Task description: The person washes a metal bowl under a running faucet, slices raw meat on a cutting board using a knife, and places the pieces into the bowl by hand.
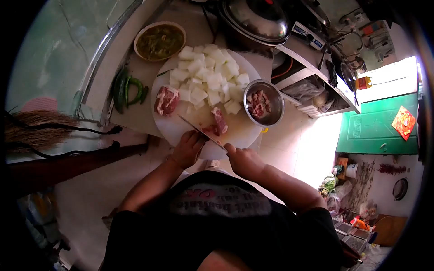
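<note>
My right hand [244, 162] is closed round the handle of a knife [202, 132], whose blade points up and left over the round white cutting board [167, 128]. Beside the blade, at the board's near edge, my left hand [188, 149] has its fingers bent together; what they press on is too small to tell. A strip of raw meat [219, 121] lies just beyond the blade. The larger chunk of meat [167, 100] rests at the board's left. Pale cut vegetable chunks [208, 74] are heaped at the back. A metal bowl [264, 105] at the right holds small meat pieces.
A bowl of greens in liquid [160, 41] stands at the back left, with green peppers [128, 90] nearer. Behind the board is a lidded pot [255, 20]. A straw broom [40, 128] is at the far left, and a green door [377, 128] at the right.
</note>
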Motion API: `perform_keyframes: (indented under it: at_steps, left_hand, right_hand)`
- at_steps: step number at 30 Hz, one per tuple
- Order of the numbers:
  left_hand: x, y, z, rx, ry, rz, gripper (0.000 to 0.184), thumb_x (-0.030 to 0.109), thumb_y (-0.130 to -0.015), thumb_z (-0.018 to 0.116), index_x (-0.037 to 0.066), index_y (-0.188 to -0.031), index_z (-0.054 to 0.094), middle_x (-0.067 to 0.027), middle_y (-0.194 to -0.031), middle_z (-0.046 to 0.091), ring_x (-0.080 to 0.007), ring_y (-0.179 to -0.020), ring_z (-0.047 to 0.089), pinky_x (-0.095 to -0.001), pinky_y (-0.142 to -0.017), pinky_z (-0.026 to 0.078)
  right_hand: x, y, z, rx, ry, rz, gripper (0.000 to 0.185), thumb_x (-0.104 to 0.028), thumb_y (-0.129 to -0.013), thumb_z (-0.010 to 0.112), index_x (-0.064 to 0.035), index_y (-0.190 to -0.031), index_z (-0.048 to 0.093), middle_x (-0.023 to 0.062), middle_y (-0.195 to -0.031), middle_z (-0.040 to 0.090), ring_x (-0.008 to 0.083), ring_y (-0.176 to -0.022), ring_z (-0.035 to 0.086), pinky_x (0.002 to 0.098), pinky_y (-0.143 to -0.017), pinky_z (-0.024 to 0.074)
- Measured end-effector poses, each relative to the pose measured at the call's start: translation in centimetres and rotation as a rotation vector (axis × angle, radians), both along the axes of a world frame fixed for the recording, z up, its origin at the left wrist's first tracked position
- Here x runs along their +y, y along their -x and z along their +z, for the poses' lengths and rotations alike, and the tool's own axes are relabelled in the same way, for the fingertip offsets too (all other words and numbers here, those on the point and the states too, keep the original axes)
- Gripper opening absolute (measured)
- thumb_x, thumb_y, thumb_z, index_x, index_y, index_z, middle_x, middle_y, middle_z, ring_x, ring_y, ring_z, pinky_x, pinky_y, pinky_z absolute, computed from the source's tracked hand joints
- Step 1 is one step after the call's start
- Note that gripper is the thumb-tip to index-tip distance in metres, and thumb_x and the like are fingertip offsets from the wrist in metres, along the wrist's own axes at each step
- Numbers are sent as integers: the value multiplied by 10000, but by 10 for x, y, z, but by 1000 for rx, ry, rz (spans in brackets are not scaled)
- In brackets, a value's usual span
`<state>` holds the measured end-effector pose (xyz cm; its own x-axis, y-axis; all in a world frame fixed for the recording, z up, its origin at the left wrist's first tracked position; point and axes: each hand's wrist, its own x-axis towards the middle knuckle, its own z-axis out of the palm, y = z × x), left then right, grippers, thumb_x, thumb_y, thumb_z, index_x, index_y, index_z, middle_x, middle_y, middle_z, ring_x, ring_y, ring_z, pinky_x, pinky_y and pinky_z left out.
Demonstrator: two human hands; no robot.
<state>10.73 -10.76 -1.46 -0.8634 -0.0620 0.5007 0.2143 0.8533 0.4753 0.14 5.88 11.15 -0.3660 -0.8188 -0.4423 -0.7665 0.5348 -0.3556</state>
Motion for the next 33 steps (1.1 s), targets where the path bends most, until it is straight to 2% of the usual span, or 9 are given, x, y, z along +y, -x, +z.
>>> perform_keyframes:
  at_steps: [5, 11, 13, 17, 23, 28, 33]
  left_hand:
    - [-3, 1, 5, 1, 5, -35, 352, 72, -701, 570, 15, -1045, 521, -152, -1041, 505, -326, -976, 464, -400, -858, 389]
    - [2, -2, -8, 30, 8, 23, 319, 84, -736, 565, 18, -1045, 521, -147, -1033, 505, -323, -984, 462, -395, -858, 391]
    - [2, -2, -10, -4, -1, 28, 300, 91, -755, 558, 21, -1045, 523, -148, -1049, 503, -320, -985, 464, -390, -860, 392]
    - [0, 0, 0, -38, 1, 8, 323, 93, -742, 559, 16, -1054, 520, -154, -1068, 500, -320, -996, 464, -388, -871, 386]
    - [-1, 0, -2, -54, 29, -4, 364, 98, -717, 561, 10, -1067, 515, -160, -1077, 499, -333, -1019, 453, -397, -891, 370]
    - [-2, 0, -4, 1, -8, -1, 317, 76, -719, 557, 5, -1025, 511, -163, -1031, 502, -342, -974, 459, -407, -862, 377]
    - [-1, 2, -3, 36, -21, -26, 302, 69, -714, 559, 10, -1005, 505, -168, -1009, 501, -345, -946, 461, -414, -842, 380]
  right_hand:
    - [-9, 6, -25, 72, 46, 35, 267, -116, -786, 493, -16, -1021, 414, 182, -654, 595, 356, -608, 591, 433, -554, 466]
    - [6, 1, 11, 69, 77, -37, 209, -134, -818, 463, -34, -996, 419, 177, -642, 592, 345, -609, 596, 439, -553, 465]
    - [8, -1, 18, 30, -4, -35, 210, -126, -816, 457, -27, -996, 416, 190, -656, 593, 359, -631, 596, 452, -570, 464]
    - [2, 1, 7, -14, -67, -44, 224, -123, -807, 470, -20, -998, 414, 200, -678, 596, 371, -654, 595, 463, -587, 461]
    - [-27, 7, -14, -20, -2, -33, 213, -77, -781, 461, -21, -980, 412, 205, -700, 598, 373, -680, 594, 459, -603, 458]
    - [-2, 8, -13, 9, 34, 50, 209, -81, -770, 473, -27, -963, 412, 179, -679, 597, 364, -648, 592, 442, -577, 461]
    - [15, 8, -10, 75, -9, 14, 207, -87, -769, 480, -34, -961, 423, 163, -670, 596, 345, -637, 596, 437, -572, 465]
